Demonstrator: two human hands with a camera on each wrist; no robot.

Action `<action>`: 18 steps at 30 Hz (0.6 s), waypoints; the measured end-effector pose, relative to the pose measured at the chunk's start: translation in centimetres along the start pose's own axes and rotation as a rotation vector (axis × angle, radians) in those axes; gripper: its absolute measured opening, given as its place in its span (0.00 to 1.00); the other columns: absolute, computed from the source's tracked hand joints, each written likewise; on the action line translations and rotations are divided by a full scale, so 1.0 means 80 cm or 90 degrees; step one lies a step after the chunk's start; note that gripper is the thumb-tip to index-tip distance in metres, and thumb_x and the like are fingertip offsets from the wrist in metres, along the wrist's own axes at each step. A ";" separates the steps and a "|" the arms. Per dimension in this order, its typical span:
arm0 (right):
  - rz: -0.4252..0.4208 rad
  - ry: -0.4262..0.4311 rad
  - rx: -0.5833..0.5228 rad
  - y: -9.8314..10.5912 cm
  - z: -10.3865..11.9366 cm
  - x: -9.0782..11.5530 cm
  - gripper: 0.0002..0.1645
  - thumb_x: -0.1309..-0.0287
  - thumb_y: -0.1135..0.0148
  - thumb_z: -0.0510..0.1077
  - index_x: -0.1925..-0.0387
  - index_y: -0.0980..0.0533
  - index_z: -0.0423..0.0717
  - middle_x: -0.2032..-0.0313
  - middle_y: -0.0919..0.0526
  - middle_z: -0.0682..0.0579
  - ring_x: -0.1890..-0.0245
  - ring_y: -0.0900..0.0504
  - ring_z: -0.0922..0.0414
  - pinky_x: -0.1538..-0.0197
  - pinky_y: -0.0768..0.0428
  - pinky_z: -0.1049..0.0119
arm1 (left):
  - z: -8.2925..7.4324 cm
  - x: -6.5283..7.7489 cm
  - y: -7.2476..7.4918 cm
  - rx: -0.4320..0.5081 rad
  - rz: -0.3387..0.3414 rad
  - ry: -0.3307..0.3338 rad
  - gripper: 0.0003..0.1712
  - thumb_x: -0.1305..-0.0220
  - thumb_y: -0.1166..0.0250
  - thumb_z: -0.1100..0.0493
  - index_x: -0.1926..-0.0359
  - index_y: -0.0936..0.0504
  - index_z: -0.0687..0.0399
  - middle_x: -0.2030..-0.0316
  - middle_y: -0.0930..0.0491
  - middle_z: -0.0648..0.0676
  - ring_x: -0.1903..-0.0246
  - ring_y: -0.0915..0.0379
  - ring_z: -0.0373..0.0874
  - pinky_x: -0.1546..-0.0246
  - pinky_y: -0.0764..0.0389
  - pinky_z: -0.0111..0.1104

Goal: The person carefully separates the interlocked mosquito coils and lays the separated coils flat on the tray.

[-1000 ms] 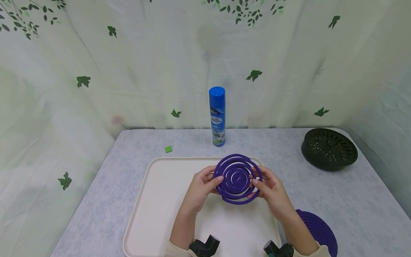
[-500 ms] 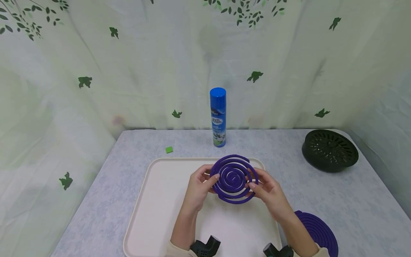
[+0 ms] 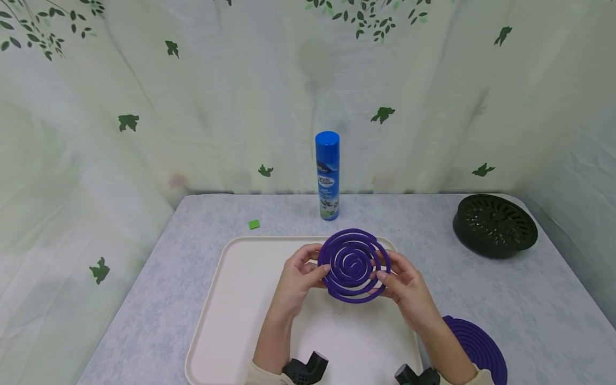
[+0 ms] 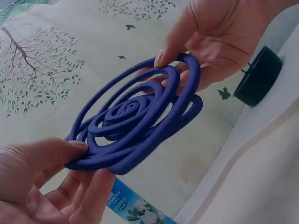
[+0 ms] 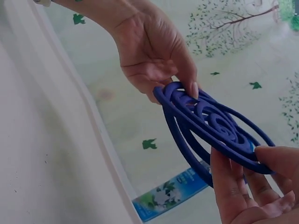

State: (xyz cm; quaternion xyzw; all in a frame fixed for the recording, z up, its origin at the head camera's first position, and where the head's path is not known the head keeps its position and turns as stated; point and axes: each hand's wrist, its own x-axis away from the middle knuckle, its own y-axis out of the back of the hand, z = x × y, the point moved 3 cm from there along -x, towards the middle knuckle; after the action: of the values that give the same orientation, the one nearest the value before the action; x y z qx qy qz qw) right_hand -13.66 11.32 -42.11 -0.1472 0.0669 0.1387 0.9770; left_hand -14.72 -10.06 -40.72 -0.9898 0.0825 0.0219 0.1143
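Note:
A purple mosquito coil (image 3: 352,279) is held up over the white tray, its rings spread with gaps between them. My left hand (image 3: 297,278) pinches its left edge, thumb on the near face. On the opposite edge, my right hand (image 3: 408,286) grips the outer rings with thumb and fingers. Seen in the left wrist view, the coil (image 4: 121,167) is tilted and its strands lie at differing levels, overlapping one another. Some right fingers pass behind the rings. A second purple coil (image 3: 478,347), its rings close together, lies on the table, partly covered by the right forearm.
Below the hands lies the white tray (image 3: 245,310). A blue spray can (image 3: 328,182) stands behind it, with a small green piece (image 3: 254,224) to its left. At the back right sits a dark round slotted holder (image 3: 495,227). A leaf-print curtain (image 3: 269,96) hangs behind the table.
The coil and both hands shifted slightly left, then a little back to the right and up. Both hands keep their hold; the other objects stay put.

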 end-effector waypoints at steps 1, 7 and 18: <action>0.006 0.002 -0.004 -0.001 0.000 0.000 0.22 0.39 0.50 0.32 0.43 0.38 0.36 0.54 0.25 0.49 0.60 0.23 0.56 0.63 0.21 0.59 | 0.000 0.000 0.000 -0.014 -0.009 -0.006 0.19 0.46 0.39 0.72 0.51 0.28 0.65 0.63 0.27 0.59 0.74 0.26 0.42 0.78 0.21 0.33; 0.033 0.004 -0.023 -0.004 -0.001 0.001 0.22 0.40 0.51 0.31 0.44 0.37 0.38 0.53 0.27 0.50 0.60 0.23 0.57 0.63 0.21 0.58 | 0.001 -0.002 0.000 -0.057 -0.063 -0.019 0.17 0.47 0.38 0.72 0.54 0.26 0.65 0.63 0.28 0.58 0.75 0.29 0.41 0.81 0.22 0.31; -0.013 0.010 -0.029 -0.004 -0.004 0.000 0.23 0.38 0.53 0.32 0.44 0.46 0.31 0.53 0.29 0.48 0.62 0.24 0.58 0.68 0.20 0.57 | 0.000 -0.002 -0.004 -0.007 -0.006 -0.026 0.21 0.42 0.39 0.66 0.47 0.27 0.61 0.62 0.28 0.59 0.71 0.26 0.42 0.72 0.20 0.34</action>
State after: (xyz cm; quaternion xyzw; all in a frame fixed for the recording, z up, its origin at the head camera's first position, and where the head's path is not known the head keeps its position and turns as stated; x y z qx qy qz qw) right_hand -13.60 10.91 -42.30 -0.1713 0.0695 0.1288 0.9743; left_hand -14.80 -9.71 -40.62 -0.9901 0.0752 0.0418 0.1109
